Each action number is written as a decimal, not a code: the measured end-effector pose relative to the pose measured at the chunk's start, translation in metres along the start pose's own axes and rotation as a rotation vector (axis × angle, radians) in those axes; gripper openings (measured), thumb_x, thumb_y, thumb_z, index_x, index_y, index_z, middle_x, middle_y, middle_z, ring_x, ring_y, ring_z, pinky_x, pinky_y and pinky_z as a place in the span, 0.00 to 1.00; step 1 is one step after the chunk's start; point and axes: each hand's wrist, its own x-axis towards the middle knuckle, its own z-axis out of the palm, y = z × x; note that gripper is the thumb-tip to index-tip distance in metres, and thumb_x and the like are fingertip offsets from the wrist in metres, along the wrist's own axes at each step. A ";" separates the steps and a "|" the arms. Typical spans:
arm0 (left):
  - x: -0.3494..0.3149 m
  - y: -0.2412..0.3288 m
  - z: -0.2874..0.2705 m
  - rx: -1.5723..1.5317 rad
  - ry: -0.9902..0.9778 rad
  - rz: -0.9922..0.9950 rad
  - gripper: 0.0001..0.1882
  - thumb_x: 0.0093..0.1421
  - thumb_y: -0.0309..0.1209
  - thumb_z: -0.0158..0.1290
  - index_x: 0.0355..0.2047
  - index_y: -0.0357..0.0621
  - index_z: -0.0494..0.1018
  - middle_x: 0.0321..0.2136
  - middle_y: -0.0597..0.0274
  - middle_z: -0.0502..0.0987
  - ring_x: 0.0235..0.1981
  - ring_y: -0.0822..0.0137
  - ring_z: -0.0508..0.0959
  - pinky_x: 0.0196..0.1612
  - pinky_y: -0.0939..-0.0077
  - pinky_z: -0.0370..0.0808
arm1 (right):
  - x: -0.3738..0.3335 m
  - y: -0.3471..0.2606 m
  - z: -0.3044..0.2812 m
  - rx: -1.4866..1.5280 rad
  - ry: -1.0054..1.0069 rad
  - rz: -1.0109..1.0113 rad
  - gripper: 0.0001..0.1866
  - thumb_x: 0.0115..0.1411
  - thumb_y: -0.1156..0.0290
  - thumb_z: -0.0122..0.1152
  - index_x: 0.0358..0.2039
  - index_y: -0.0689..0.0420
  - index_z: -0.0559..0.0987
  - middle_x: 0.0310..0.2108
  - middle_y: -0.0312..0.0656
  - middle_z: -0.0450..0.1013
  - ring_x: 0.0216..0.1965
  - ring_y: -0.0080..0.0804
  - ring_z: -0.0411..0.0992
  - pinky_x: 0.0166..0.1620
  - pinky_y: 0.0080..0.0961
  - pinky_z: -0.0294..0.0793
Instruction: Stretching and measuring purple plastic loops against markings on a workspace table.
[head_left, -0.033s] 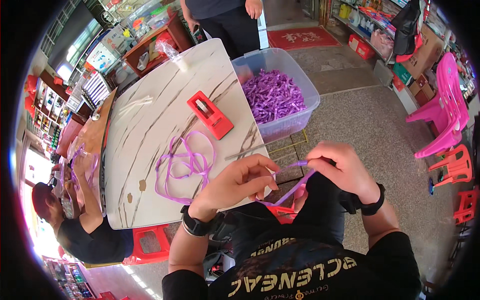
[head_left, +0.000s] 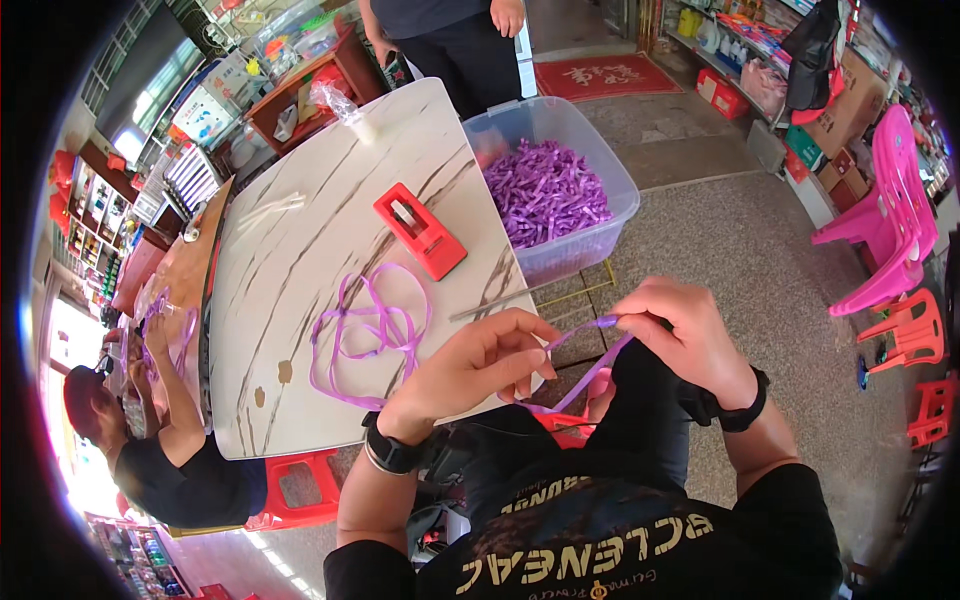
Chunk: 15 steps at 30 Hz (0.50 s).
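A purple ribbon (head_left: 580, 384) runs between my two hands over my lap, just off the table's near right corner. My right hand (head_left: 682, 335) pinches it between thumb and index finger, where a darker, folded-looking part sticks out. My left hand (head_left: 478, 365) has its thumb and fingertips closed on the other end; the fingers partly cover the grip. More purple ribbon (head_left: 425, 335) lies in loose loops on the marble-patterned table (head_left: 300, 330), left of my left hand. Beyond the loops stands a red tape dispenser (head_left: 428, 236).
A clear plastic bin (head_left: 580, 262) full of purple ribbon pieces stands against the table's right edge. A thin rod (head_left: 490, 303) lies near that edge. One person (head_left: 190, 450) works with purple ribbon at the left; another (head_left: 455, 50) stands behind the table. Pink chairs (head_left: 895, 210) stand right.
My right hand has risen very slightly, and the ribbon strand between my hands has shifted a little. Both grips look the same. The person at the left has moved their hands slightly.
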 end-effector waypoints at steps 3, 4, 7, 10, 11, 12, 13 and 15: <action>0.007 -0.002 0.004 -0.064 0.020 -0.001 0.15 0.62 0.34 0.40 0.43 0.36 0.65 0.33 0.58 0.72 0.31 0.72 0.73 0.33 0.80 0.71 | 0.000 0.006 0.004 -0.251 0.226 -0.205 0.07 0.45 0.74 0.61 0.28 0.54 0.77 0.20 0.36 0.68 0.23 0.35 0.66 0.28 0.24 0.64; 0.011 -0.004 0.006 -0.065 0.020 -0.001 0.15 0.62 0.34 0.40 0.43 0.36 0.65 0.33 0.58 0.72 0.31 0.72 0.73 0.33 0.80 0.71 | 0.000 0.007 0.005 -0.307 0.267 -0.289 0.09 0.43 0.74 0.61 0.29 0.53 0.78 0.20 0.34 0.67 0.22 0.33 0.66 0.28 0.25 0.64; 0.022 -0.009 0.014 -0.165 -0.001 -0.036 0.18 0.63 0.39 0.39 0.42 0.36 0.65 0.35 0.57 0.71 0.35 0.69 0.73 0.40 0.75 0.71 | -0.001 0.009 0.009 -0.388 0.337 -0.401 0.12 0.41 0.74 0.63 0.30 0.51 0.79 0.19 0.32 0.67 0.22 0.30 0.65 0.28 0.25 0.64; 0.033 -0.016 0.015 -0.254 -0.074 -0.031 0.17 0.62 0.37 0.40 0.42 0.35 0.66 0.33 0.58 0.72 0.35 0.68 0.73 0.43 0.74 0.69 | -0.003 0.016 0.012 -0.426 0.401 -0.443 0.13 0.40 0.74 0.63 0.31 0.50 0.79 0.19 0.31 0.66 0.21 0.28 0.65 0.29 0.25 0.65; 0.036 -0.016 0.016 -0.301 -0.102 -0.042 0.16 0.62 0.36 0.42 0.40 0.34 0.67 0.32 0.59 0.72 0.34 0.69 0.73 0.43 0.75 0.69 | -0.004 0.018 0.012 -0.435 0.434 -0.463 0.13 0.39 0.73 0.64 0.31 0.50 0.79 0.19 0.31 0.66 0.21 0.28 0.65 0.30 0.24 0.65; 0.038 -0.017 0.016 -0.348 -0.131 -0.055 0.15 0.61 0.36 0.43 0.39 0.34 0.68 0.31 0.60 0.72 0.34 0.70 0.73 0.43 0.76 0.69 | -0.004 0.019 0.013 -0.437 0.436 -0.458 0.13 0.39 0.73 0.64 0.31 0.50 0.79 0.19 0.31 0.66 0.21 0.28 0.65 0.30 0.24 0.65; 0.041 -0.019 0.016 -0.348 -0.136 -0.058 0.15 0.61 0.36 0.43 0.39 0.34 0.68 0.31 0.60 0.72 0.34 0.70 0.73 0.43 0.76 0.69 | -0.005 0.020 0.014 -0.435 0.452 -0.449 0.13 0.39 0.73 0.64 0.30 0.51 0.79 0.19 0.31 0.66 0.21 0.28 0.65 0.30 0.24 0.65; 0.045 -0.023 0.017 -0.289 -0.109 -0.027 0.12 0.59 0.33 0.47 0.35 0.34 0.70 0.27 0.62 0.73 0.31 0.73 0.73 0.41 0.78 0.70 | -0.006 0.022 0.014 -0.434 0.470 -0.434 0.13 0.39 0.73 0.65 0.30 0.52 0.79 0.19 0.31 0.66 0.21 0.28 0.65 0.31 0.24 0.66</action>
